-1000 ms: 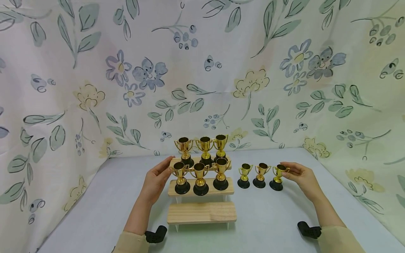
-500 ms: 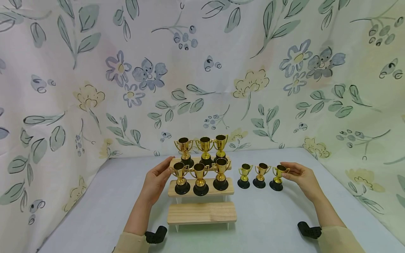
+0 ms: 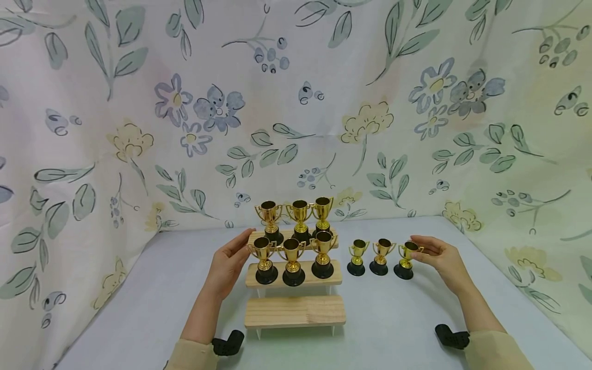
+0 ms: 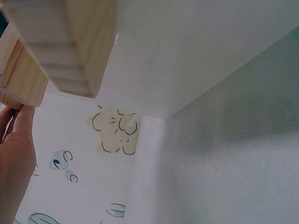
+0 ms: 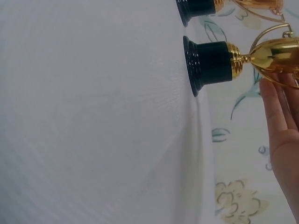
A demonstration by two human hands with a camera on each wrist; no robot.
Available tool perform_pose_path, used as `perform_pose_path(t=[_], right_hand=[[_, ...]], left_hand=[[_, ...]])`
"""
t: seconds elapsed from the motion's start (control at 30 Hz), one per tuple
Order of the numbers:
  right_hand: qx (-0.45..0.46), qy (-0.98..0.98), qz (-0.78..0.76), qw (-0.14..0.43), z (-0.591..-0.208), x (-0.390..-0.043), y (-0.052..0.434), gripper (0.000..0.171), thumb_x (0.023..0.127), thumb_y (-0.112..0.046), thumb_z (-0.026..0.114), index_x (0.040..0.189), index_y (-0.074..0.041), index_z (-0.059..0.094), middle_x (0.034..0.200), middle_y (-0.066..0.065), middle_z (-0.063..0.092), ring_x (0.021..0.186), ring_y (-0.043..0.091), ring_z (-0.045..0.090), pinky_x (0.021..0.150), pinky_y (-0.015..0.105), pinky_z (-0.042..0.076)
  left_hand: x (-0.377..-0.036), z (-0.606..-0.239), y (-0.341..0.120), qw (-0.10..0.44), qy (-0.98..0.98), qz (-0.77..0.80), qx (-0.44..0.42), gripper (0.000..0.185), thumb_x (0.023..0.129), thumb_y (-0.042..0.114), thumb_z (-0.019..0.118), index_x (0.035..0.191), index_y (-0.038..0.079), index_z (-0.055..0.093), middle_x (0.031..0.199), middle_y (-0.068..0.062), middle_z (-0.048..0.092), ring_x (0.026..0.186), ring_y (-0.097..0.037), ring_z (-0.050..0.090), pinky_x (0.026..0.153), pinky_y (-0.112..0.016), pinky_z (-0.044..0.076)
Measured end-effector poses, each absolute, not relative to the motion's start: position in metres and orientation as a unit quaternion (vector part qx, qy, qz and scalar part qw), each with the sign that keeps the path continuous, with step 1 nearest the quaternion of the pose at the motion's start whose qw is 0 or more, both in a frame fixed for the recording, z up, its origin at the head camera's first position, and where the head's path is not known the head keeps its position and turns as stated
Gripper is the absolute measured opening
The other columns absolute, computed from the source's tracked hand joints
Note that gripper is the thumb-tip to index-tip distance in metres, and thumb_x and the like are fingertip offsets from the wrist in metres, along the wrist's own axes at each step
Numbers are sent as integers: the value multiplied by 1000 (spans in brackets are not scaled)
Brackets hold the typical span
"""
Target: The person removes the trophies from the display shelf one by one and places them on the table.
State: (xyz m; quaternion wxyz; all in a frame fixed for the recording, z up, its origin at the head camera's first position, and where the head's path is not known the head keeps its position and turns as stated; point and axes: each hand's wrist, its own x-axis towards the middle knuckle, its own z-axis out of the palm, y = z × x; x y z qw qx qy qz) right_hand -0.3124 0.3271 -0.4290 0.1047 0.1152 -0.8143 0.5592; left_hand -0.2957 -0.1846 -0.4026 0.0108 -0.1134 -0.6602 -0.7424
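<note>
A three-step wooden stand (image 3: 294,310) sits mid-table. Three gold trophies (image 3: 299,213) with black bases stand on its top step and three more (image 3: 292,259) on the middle step; the bottom step is bare. Three smaller trophies stand on the table to its right. My left hand (image 3: 238,252) rests with straight fingers against the stand's left end (image 4: 60,46), a fingertip (image 4: 23,112) touching the wood. My right hand (image 3: 423,249) pinches the cup of the rightmost small trophy (image 3: 405,259), which stands on the table. The right wrist view shows its base (image 5: 210,63) down and my fingers (image 5: 280,116) beside the cup.
The other two small trophies (image 3: 357,256) (image 3: 380,255) stand just left of the held one. Floral cloth (image 3: 296,103) walls the back and both sides of the pale table (image 3: 139,308). Black wrist mounts (image 3: 228,343) (image 3: 452,337) sit near the front edge.
</note>
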Motion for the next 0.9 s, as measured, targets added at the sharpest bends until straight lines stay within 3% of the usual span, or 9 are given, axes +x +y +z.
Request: perform_pose_path(t=[0.2,0.33,0.57,0.9], right_hand=[[95,-803,574,129,-427,-313,324,45,94,-21,69,135,-6,57,110,-31,66,98,-15,64,83,3,51],[82,-744,636,186,-420,-313,319,42,92,-12,69,132,0,59,107,-26,70,96,-12,66,83,3,52],[68,-588,758,273,-392,-311,290,37,87,5,69,123,10,61,102,-6,77,93,2,73,84,12,57],[173,-595,753,224,-361,-295,239,35,90,7,64,124,14,58,107,-3,76,100,10,74,89,19,59]], left_hand=[[-296,-403,-184,11,-660,-742,-117,59,101,15,56,154,6,33,161,-9,33,128,9,49,106,-6,41],[-297,-402,-184,10,-658,-744,-115,59,101,14,56,154,6,33,161,-9,33,129,8,49,106,-7,42],[-296,-402,-184,10,-658,-745,-110,58,101,15,56,154,6,34,161,-8,33,136,1,45,106,-6,41],[-297,-405,-184,14,-659,-745,-105,58,100,14,56,154,6,35,161,-10,33,125,11,51,105,-6,42]])
